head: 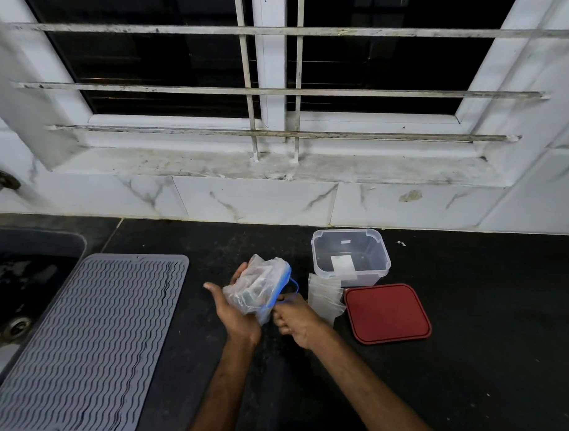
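Head view, and I've got a plastic bag [259, 288] held up over the black counter [473, 305].

Left hand [235, 309] cups the bag from below, fingers curled round its far side. Right hand [296, 321] pinches the blue band [293, 290] at the bag's edge. Just right of the hands I see a stack of clear bags [325, 299], an open clear container [350, 256] and a red lid [388, 313] lying flat. A grey ridged mat [87, 344] sits to the left.

Head view looks down from close above the counter [473, 305], facing the window [174, 58].
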{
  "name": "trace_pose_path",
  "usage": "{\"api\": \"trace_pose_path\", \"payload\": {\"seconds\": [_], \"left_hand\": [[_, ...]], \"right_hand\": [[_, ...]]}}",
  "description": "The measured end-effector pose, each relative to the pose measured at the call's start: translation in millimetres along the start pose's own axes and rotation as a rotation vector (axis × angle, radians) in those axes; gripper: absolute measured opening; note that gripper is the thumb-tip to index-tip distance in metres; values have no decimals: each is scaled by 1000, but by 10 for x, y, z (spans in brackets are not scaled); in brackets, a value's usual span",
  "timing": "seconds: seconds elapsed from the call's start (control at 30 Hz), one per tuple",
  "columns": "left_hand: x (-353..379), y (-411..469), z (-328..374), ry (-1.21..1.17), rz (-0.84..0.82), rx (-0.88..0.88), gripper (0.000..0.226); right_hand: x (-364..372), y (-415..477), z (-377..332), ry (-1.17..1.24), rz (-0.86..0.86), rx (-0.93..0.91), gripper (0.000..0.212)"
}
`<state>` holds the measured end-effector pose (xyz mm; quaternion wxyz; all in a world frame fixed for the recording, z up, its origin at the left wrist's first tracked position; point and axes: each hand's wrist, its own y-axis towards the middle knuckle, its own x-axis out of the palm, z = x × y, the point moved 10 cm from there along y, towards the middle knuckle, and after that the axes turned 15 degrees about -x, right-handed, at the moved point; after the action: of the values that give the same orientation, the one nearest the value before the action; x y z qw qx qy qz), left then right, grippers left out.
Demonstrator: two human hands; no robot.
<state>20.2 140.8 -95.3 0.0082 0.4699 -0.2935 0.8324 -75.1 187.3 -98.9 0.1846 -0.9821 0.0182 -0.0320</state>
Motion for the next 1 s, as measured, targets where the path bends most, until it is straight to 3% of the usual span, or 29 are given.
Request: {"api": "trace_pose_path", "payload": {"seconds": [0.27, 0.4, 0.43, 0.5, 0.53, 0.67, 0.83, 0.97, 1.0], "left_hand": [[42, -50, -35, 147, 22, 24, 64], [-69, 9, -20, -40, 59, -37, 90], [-114, 15, -21, -70, 78, -56, 86], [-163, 2, -75, -154, 109, -126, 43], [-230, 6, -111, -180, 141, -155, 33], [-353, -26, -106, -107, 248, -127, 28], [-401, 28, -96, -83, 237, -108, 29], [-240, 4, -91, -201, 153, -164, 14], [-255, -29, -94, -200, 196, -194, 16]], "right_hand": [[38, -24, -85, 119, 22, -8, 27], [58, 0, -202, -6, 32, -102, 31], [57, 8, -243, -57, 39, -133, 29], [34, 24, -347, -142, 65, -202, 28], [20, 21, -401, -172, 77, -235, 29], [31, -10, -520, -234, 59, -272, 23], [5, -14, -554, -340, 67, -315, 42], [-84, -48, -755, -492, 69, -391, 27], [-96, -56, -793, -565, 75, -405, 26]]}}
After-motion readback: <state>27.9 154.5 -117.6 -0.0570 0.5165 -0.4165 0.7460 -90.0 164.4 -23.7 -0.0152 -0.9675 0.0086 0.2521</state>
